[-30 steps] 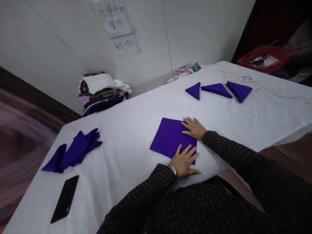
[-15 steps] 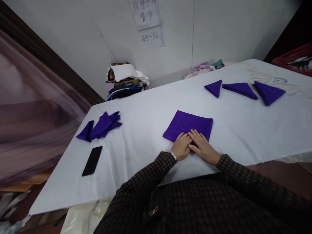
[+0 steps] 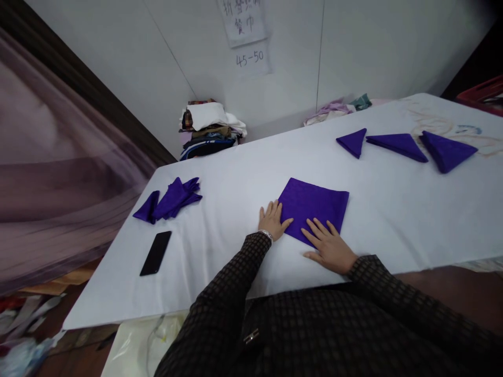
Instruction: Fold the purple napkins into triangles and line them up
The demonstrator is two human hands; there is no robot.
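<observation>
A purple cloth napkin [image 3: 314, 201], folded into a flat square-like shape, lies on the white-covered table [image 3: 236, 188] in front of me. Spread fingers of my left hand [image 3: 273, 221] rest at its left corner and partly cover it. My right hand [image 3: 329, 245] lies flat with fingers apart over the near edge. Neither hand grips anything. At the far right sit three folded purple napkins: a small triangle [image 3: 352, 142], a longer piece [image 3: 398, 145] and a larger triangle [image 3: 448, 152]. More purple napkins [image 3: 175, 199] are bunched on the left.
A black phone [image 3: 156, 253] lies at the table's left side. Behind the far edge stand a pile of folded clothes [image 3: 208, 128] and some pastel cloths [image 3: 332, 111] against the wall. A sheer curtain [image 3: 58, 157] hangs on the left; a red basket [image 3: 477, 94] is at the right.
My hands, close together on the napkin's near edge before, are now apart: the left has slid to the left corner, the right stays near the front edge. The view has shifted slightly left.
</observation>
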